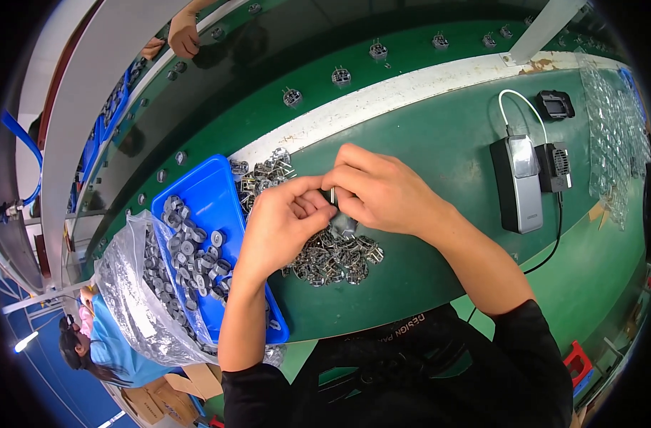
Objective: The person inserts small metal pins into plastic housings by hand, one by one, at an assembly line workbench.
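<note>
Both hands meet over the green bench, fingers closed around a small part with a shiny metal pin (pixel 333 196). My left hand (pixel 286 220) pinches it from the left side, and my right hand (pixel 382 189) grips it from the right; the fingers cover most of it. Just below them lies a pile of small metal-pinned parts (pixel 329 262), with another heap of such parts (pixel 268 171) behind my left hand. Left of my left forearm, a blue tray (pixel 215 189) holds round grey caps (pixel 190 250).
A clear plastic bag (pixel 129 274) of grey caps leans against the tray. Beyond the white rail (pixel 382 100), spaced parts (pixel 341 75) sit on a green belt. A power bank (pixel 518 184) with cables stands right. Another person's hand (pixel 185 39) is at the far left.
</note>
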Available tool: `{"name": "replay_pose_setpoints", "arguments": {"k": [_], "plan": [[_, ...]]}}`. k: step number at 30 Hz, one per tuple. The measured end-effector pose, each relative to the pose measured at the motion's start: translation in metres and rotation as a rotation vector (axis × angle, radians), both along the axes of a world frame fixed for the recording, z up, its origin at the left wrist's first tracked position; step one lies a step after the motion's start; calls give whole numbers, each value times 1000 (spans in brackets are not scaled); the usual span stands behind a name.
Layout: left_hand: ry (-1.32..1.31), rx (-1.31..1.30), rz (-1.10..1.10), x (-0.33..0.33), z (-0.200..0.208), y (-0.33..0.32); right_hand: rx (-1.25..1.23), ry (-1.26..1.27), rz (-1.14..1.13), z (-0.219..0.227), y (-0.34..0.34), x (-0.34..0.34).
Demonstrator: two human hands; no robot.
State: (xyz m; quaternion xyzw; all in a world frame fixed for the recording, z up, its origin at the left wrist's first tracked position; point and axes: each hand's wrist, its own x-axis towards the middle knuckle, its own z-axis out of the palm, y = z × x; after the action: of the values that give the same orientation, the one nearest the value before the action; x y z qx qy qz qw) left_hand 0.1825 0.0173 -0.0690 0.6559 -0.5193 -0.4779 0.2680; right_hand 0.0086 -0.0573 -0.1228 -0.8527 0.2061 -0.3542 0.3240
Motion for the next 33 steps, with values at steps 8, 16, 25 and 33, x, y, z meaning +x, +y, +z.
{"name": "replay_pose_setpoints", "arguments": {"k": [8,16,25,33], "plan": [[-334,-190,-120,-20,6,5,45,-68,-251,-3,-8,1],[-378,-105,-276,-27,4,2,279,-156,-187,5,-5,3],[710,-58,290,17,-3,6,947,-374,431,19,-14,-8],[642,-247,219,17,-12,9,1201,-259,314,23,-9,-4]]}}
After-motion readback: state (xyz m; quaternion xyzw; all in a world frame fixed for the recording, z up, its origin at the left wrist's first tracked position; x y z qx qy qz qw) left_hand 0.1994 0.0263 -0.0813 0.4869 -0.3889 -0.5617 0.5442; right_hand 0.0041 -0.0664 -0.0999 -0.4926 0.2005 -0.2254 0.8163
